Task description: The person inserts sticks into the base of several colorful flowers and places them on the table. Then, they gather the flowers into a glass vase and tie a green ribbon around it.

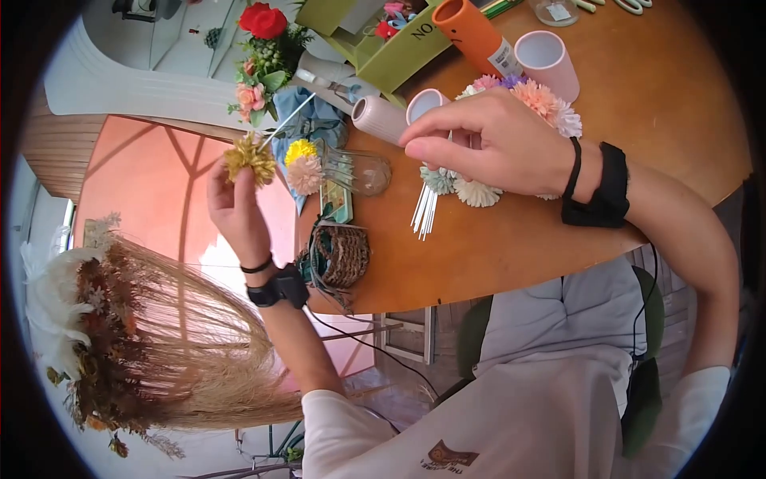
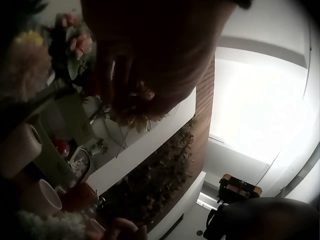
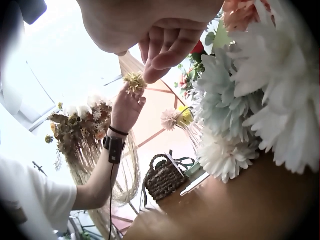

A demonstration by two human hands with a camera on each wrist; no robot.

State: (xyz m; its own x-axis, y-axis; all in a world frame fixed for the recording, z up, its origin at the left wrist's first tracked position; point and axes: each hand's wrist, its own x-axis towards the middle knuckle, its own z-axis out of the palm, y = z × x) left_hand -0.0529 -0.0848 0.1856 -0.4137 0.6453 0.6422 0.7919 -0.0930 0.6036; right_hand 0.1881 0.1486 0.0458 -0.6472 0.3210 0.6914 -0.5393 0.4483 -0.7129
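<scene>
In the head view the left hand (image 1: 239, 211) pinches a gold-yellow flower (image 1: 250, 162) between thumb and fingers, its white stem pointing up and right. The same flower (image 3: 134, 83) shows beyond the right hand in the right wrist view. The right hand (image 1: 495, 140) hangs over a bunch of pastel flowers (image 1: 477, 192) with white stems, its fingers slightly bent and holding nothing visible. Left of it a glass jar (image 1: 369, 173) lies on its side with a yellow flower (image 1: 301, 150) and a pale pink flower (image 1: 304, 175) at its mouth.
A woven basket (image 1: 339, 254) stands near the table's left edge. Pink cups (image 1: 550, 68), an orange cylinder (image 1: 471, 36) and a green box (image 1: 399, 60) are at the back. Dried flowers (image 1: 104, 303) hang at the far left.
</scene>
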